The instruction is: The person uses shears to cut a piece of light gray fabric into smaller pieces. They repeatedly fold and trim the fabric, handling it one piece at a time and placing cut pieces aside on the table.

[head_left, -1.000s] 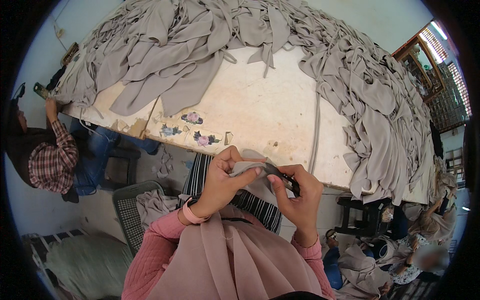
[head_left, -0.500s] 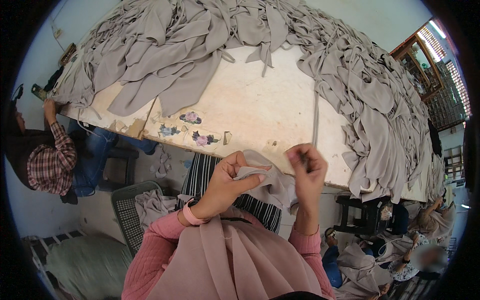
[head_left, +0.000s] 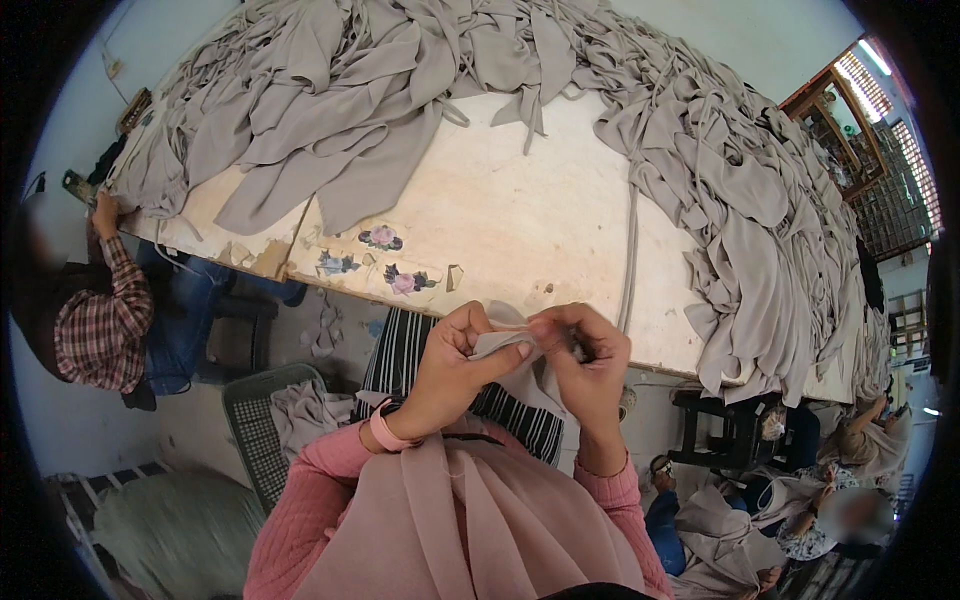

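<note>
Both hands are up in front of the chest, working one small grey cloth piece [head_left: 505, 345] held over the lap, just short of the table [head_left: 520, 230] edge. Left hand [head_left: 455, 365] is pinched closed on the cloth, thumb on top, fingers curled under. Right hand [head_left: 585, 365] is also clamped on it from the other side; something dark, possibly a small cutter, peeks out between its fingers, too hidden to be sure. Step in hand looks like trimming or checking an edge of the piece. Next move likely calls for keeping the cloth taut between the two pinches and shifting the grip along the edge. Grey fabric heap [head_left: 740, 190] covers the far and right table. Mesh basket [head_left: 262, 420] with scraps sits low left. Another person in a plaid sleeve [head_left: 100, 330] sits left.
</note>
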Available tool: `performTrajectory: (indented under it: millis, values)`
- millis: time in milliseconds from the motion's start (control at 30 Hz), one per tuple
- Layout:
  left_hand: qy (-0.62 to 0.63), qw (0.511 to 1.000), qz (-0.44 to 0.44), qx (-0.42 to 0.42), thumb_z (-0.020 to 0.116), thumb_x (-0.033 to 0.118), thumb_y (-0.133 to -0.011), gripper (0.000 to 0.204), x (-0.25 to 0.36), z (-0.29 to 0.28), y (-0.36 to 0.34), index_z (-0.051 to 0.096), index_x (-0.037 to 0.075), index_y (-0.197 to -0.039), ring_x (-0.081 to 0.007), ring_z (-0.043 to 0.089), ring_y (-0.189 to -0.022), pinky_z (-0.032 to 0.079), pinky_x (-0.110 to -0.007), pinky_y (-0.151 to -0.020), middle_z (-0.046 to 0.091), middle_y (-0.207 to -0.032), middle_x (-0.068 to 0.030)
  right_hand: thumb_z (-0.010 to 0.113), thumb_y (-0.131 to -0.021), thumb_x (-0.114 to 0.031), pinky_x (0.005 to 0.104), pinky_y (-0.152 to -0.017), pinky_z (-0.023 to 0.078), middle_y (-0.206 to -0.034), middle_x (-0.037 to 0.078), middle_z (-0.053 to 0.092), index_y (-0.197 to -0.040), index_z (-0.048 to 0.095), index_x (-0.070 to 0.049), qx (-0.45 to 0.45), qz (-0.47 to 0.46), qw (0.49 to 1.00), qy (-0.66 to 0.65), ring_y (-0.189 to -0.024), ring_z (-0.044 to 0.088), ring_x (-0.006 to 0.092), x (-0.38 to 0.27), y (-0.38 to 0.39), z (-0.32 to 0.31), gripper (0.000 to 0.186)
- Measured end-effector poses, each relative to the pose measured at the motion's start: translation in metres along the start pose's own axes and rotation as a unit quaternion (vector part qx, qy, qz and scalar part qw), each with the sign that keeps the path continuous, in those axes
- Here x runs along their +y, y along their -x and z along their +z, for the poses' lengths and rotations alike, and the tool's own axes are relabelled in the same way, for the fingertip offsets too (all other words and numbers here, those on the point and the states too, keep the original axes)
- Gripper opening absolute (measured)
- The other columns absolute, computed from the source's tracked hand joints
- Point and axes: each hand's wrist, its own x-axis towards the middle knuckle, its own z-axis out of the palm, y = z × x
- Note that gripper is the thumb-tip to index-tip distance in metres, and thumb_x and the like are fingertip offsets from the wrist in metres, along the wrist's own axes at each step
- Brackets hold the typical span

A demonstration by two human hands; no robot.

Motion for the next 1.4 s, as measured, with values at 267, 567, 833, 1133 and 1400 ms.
performTrajectory:
  millis: [267, 567, 833, 1133, 1400]
  values:
    - [0.009, 0.998, 0.036, 0.057, 0.067, 0.0, -0.088, 0.026, 0.003, -0.005, -0.003, 0.045, 0.009, -0.077, -0.0048, 0.062, -0.08, 0.049, -0.02, -0.069, 0.069, -0.088, -0.0061, 0.072, -0.083, -0.014, 0.0283, -0.051, 0.043, -0.064, 0.011, 0.06, -0.084, 0.062, -0.002, 0.04, -0.085, 0.961, 0.259, -0.053, 0.059, 0.0201, -0.012, 0.014, -0.003, 0.016]
    - [-0.005, 0.997, 0.046, 0.061, 0.068, 0.001, -0.087, 0.026, 0.001, -0.001, -0.004, 0.046, 0.009, -0.077, -0.0041, 0.061, -0.079, 0.048, -0.019, -0.068, 0.069, -0.088, -0.0063, 0.074, -0.079, -0.011, 0.0328, -0.048, 0.041, -0.068, 0.007, 0.062, -0.084, 0.063, -0.005, 0.063, -0.178, 0.911, 0.367, -0.051, 0.058, 0.0237, -0.013, 0.015, 0.006, 0.014]
    - [-0.122, 0.98, 0.137, 0.08, 0.068, -0.003, -0.085, 0.025, -0.01, -0.002, -0.002, 0.046, 0.006, -0.077, -0.0065, 0.063, -0.083, 0.05, -0.021, -0.068, 0.072, -0.1, -0.0145, 0.073, -0.083, -0.011, 0.0277, -0.047, 0.039, -0.062, 0.007, 0.059, -0.083, 0.062, -0.002, 0.073, -0.197, 0.902, 0.377, -0.05, 0.055, 0.017, -0.01, 0.018, 0.004, 0.014]
    - [-0.384, 0.83, 0.403, -0.02, 0.07, -0.005, -0.072, 0.021, -0.018, -0.03, -0.01, 0.05, 0.002, -0.075, -0.0248, 0.071, -0.081, 0.054, -0.026, -0.065, 0.068, -0.114, -0.0198, 0.07, -0.086, -0.011, 0.0227, -0.052, 0.042, -0.064, 0.007, 0.062, -0.084, 0.062, 0.001, 0.036, -0.097, 0.949, 0.299, -0.056, 0.055, 0.0086, -0.008, 0.024, -0.006, 0.015]
    - [-0.394, 0.813, 0.428, 0.009, 0.071, -0.005, -0.073, 0.02, -0.021, -0.029, -0.012, 0.052, 0.001, -0.076, -0.0294, 0.072, -0.09, 0.055, -0.028, -0.061, 0.063, -0.119, -0.0268, 0.071, -0.085, -0.011, 0.0242, -0.05, 0.042, -0.062, 0.008, 0.06, -0.083, 0.063, 0.0, 0.017, -0.142, 0.929, 0.34, -0.053, 0.055, 0.0115, -0.01, 0.024, -0.007, 0.014]
